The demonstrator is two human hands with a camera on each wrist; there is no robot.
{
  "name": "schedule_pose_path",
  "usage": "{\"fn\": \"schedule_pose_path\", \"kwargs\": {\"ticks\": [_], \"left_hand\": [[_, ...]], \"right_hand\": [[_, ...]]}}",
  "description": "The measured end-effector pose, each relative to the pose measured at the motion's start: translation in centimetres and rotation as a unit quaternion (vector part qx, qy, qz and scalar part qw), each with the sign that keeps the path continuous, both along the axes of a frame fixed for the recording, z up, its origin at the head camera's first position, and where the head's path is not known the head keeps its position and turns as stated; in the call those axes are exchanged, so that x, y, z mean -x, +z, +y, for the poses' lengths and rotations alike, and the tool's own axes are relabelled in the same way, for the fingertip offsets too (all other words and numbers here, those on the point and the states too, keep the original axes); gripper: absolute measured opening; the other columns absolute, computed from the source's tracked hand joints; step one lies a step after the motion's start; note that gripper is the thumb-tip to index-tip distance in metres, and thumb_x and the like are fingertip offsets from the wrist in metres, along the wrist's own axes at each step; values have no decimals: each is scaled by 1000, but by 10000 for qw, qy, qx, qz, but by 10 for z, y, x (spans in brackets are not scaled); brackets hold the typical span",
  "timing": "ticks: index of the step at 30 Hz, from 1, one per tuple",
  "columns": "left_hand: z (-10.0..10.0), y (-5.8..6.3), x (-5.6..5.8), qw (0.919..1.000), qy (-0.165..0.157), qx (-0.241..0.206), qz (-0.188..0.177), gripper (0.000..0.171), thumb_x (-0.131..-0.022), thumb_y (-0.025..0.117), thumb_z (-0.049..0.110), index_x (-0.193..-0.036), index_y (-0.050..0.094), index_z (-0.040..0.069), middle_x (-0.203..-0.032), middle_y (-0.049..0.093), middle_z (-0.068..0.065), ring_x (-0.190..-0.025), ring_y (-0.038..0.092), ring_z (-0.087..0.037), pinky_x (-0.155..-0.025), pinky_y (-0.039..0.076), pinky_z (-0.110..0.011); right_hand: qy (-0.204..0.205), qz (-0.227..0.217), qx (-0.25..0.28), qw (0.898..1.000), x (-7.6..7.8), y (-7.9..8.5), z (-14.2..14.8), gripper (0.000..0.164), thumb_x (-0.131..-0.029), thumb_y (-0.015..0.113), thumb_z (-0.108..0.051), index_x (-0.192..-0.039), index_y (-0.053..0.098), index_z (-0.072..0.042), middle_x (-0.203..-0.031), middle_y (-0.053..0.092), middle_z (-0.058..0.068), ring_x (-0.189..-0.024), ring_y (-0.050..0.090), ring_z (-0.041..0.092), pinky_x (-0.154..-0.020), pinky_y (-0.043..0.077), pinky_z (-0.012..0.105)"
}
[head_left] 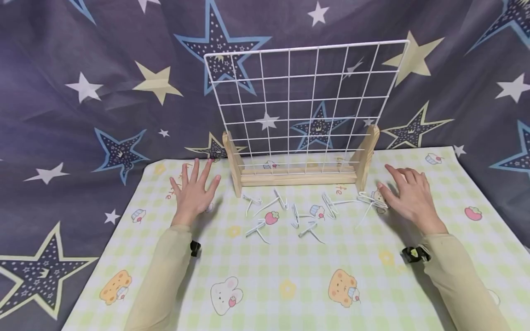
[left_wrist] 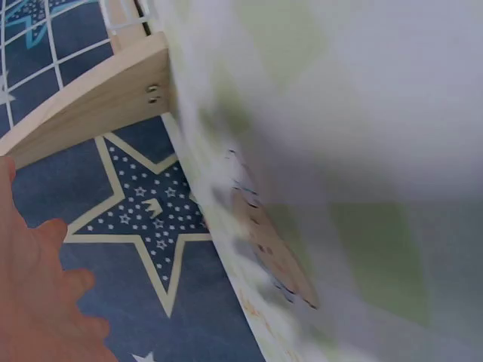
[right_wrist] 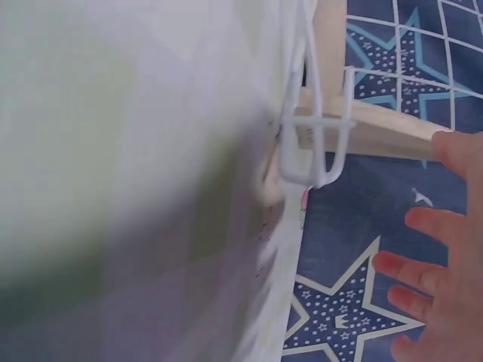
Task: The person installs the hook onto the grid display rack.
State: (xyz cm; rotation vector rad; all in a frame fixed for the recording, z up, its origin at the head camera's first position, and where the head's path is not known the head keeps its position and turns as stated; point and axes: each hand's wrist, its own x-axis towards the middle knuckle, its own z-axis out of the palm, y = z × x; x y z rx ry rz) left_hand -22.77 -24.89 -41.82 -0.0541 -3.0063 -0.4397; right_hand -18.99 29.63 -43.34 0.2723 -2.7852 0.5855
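A white wire grid (head_left: 288, 101) stands upright in a wooden base (head_left: 298, 178) at the back of the table. Several white wire hooks (head_left: 329, 205) lie scattered on the cloth in front of it. My left hand (head_left: 192, 195), fingers spread and holding nothing, is left of the base. To the right of the base, my right hand (head_left: 410, 197) has its fingers extended, also holding nothing; the nearest hook (head_left: 371, 201) lies just beside its thumb. In the right wrist view that white hook (right_wrist: 315, 143) appears close up, apart from the fingers.
A pale green checked tablecloth (head_left: 256, 276) with cartoon prints covers the table. Behind and at both sides hangs a dark cloth (head_left: 120, 92) patterned with stars. The left wooden upright (left_wrist: 98, 102) of the base shows in the left wrist view.
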Motion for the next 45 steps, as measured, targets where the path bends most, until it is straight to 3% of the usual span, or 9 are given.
{"fn": "schedule_pose_path", "kwargs": {"ticks": [4, 12, 19, 27, 31, 36, 40, 43, 45], "left_hand": [[5, 5, 6, 9997, -11, -175, 146, 71, -96, 17, 69, -156, 10, 32, -161, -2, -4, -142, -21, -28, -104, -22, -66], [15, 15, 14, 9976, -179, -485, 469, 70, -97, 21, 66, -156, 13, 30, -161, 3, -6, -143, -16, -29, -105, -20, -66], [22, 25, 23, 9944, -239, -738, 711, 68, -97, 23, 66, -156, 13, 33, -161, 9, -8, -145, -5, -35, -107, -16, -66], [27, 38, 33, 9908, -495, -1060, 683, 68, -98, 25, 64, -156, 11, 31, -160, 9, -10, -144, 1, -38, -109, -9, -67], [31, 46, 37, 9839, -689, -1481, 727, 66, -100, 28, 60, -156, 12, 31, -160, 11, -8, -143, 11, -38, -111, -4, -65], [35, 51, 43, 9708, -964, -2006, 896, 60, -102, 35, 50, -156, 19, 27, -158, 22, -8, -142, 22, -32, -114, 15, -59], [38, 54, 47, 9593, -1059, -2392, 1062, 55, -104, 37, 42, -154, 28, 23, -147, 41, -13, -126, 46, -33, -103, 38, -52], [40, 54, 49, 9510, -1028, -2671, 1168, 52, -104, 38, 40, -152, 33, 22, -129, 58, -15, -107, 59, -32, -92, 46, -48], [41, 54, 50, 9475, -986, -2780, 1231, 50, -104, 38, 40, -151, 35, 23, -121, 63, -16, -105, 61, -30, -93, 47, -46]], "right_hand": [[296, 480, 250, 9981, -1, 3, -7, 56, -97, 53, -38, -140, 46, -3, -126, 47, 30, -120, 36, 49, -101, 27, 64], [687, 889, 435, 9927, -1, 2, -18, 49, -91, 63, -31, -128, 56, 0, -119, 52, 27, -116, 40, 48, -96, 33, 62], [868, 848, 526, 9912, -3, -1, -22, 45, -87, 67, -24, -124, 58, 1, -114, 56, 26, -113, 44, 47, -94, 36, 61], [1075, 501, 568, 9913, -7, -4, -21, 43, -81, 72, -13, -119, 60, 2, -111, 59, 26, -110, 46, 46, -91, 39, 63], [1187, 79, 704, 9904, -11, -2, -21, 36, -81, 70, -1, -115, 60, 4, -103, 63, 22, -99, 54, 42, -83, 46, 59], [1295, -175, 694, 9890, -13, -2, -20, 27, -79, 67, 8, -105, 62, 5, -90, 63, 16, -82, 59, 32, -69, 51, 47], [1269, -261, 614, 9897, -14, -4, -19, 23, -79, 67, 10, -101, 62, 4, -82, 60, 8, -72, 57, 24, -59, 49, 37], [1218, -288, 589, 9904, -14, -4, -19, 21, -79, 67, 11, -98, 62, 3, -80, 59, 6, -71, 55, 22, -57, 47, 34], [1177, -348, 605, 9906, -13, -4, -18, 20, -79, 67, 12, -97, 62, 3, -80, 59, 7, -71, 55, 22, -57, 48, 34]]}}
